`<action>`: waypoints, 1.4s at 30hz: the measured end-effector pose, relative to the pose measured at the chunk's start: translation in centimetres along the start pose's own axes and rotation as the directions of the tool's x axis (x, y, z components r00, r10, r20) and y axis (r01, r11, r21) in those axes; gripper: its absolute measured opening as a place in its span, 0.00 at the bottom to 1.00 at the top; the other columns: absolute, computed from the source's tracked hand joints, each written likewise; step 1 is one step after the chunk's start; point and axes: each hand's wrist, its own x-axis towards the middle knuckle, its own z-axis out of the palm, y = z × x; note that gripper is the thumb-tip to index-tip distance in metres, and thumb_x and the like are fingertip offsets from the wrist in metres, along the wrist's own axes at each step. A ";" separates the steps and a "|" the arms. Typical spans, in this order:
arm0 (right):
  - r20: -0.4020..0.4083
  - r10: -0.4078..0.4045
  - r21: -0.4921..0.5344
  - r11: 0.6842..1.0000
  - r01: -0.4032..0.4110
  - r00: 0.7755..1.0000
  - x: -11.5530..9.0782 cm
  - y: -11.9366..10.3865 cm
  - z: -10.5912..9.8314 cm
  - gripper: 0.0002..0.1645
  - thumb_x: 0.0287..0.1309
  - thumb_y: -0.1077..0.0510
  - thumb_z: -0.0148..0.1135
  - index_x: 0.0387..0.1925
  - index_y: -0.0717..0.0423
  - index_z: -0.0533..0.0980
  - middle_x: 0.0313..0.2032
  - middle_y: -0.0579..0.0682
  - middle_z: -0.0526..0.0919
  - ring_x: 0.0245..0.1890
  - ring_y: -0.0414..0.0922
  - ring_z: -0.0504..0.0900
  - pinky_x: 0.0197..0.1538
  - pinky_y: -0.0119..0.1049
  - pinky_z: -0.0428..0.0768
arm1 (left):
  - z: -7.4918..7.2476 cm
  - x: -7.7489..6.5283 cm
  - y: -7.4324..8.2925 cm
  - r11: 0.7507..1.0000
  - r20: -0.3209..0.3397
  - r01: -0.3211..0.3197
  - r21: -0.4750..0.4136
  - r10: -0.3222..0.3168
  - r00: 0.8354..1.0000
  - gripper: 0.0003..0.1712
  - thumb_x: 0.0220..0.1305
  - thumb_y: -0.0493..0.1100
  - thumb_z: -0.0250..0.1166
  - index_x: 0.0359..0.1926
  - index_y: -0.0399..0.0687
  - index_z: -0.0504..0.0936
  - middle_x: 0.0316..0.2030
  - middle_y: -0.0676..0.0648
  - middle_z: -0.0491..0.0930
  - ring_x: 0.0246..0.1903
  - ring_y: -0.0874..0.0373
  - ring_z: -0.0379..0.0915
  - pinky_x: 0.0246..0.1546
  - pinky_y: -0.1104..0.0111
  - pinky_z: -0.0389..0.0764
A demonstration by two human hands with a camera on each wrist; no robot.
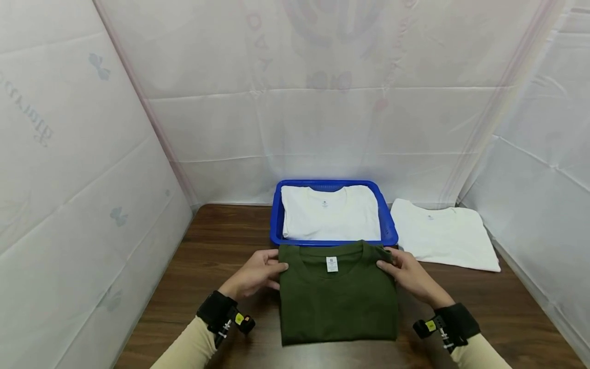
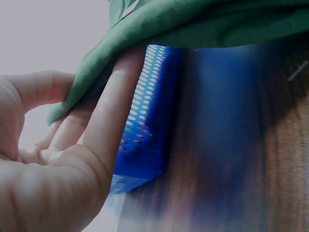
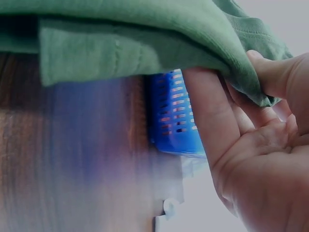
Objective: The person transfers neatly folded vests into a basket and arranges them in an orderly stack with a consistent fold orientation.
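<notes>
Nearest: dark green T-shirt, folded to a rectangle, neckline at the far edge, raised above the bench where held. Grip of left hand and right hand closed to cloth thickness, one upper corner in each, thumb above, fingers beneath; presumably set wide apart to prevent sagging and loss of the fold. Beyond: blue perforated basket, placed straight ahead, apparently for easy reach, with folded white T-shirt inside, neckline likewise at the far edge. Right of the basket, flat on the bench: second white T-shirt, apparently for separation from the basket contents. Markings: white neck label on the green garment, print too small to read; neck prints on both white garments, likewise illegible. Farthest, on white sheeting: faint pink letters, possibly D, A, Y.
</notes>
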 end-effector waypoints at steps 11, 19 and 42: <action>-0.043 -0.068 -0.009 0.998 0.067 0.997 -0.2 -1.6 -0.5 0.25 0.76 0.58 0.56 0.69 0.62 0.70 0.39 0.60 0.85 0.31 0.46 0.83 0.33 0.39 0.83 | -0.3 -0.7 2.1 0.999 0.043 -0.042 0.005 0.042 0.998 0.32 0.73 0.34 0.63 0.73 0.31 0.64 0.46 0.38 0.87 0.42 0.50 0.87 0.36 0.59 0.89; -0.098 -0.091 -0.072 0.994 0.084 0.991 0.2 -3.9 -0.7 0.26 0.75 0.58 0.58 0.70 0.62 0.70 0.22 0.54 0.76 0.15 0.46 0.72 0.23 0.38 0.77 | -0.7 -1.1 4.0 0.997 0.007 -0.075 0.031 0.075 0.997 0.32 0.73 0.35 0.63 0.74 0.34 0.65 0.45 0.40 0.88 0.42 0.48 0.87 0.36 0.58 0.89; -0.161 -0.135 -0.118 0.986 0.117 0.978 2.6 -8.2 -3.2 0.24 0.76 0.55 0.58 0.68 0.57 0.71 0.43 0.59 0.86 0.26 0.46 0.83 0.27 0.40 0.83 | -1.0 -0.5 9.6 0.980 -0.050 -0.175 0.093 0.180 0.982 0.32 0.74 0.36 0.63 0.75 0.39 0.65 0.52 0.36 0.85 0.43 0.47 0.87 0.38 0.55 0.89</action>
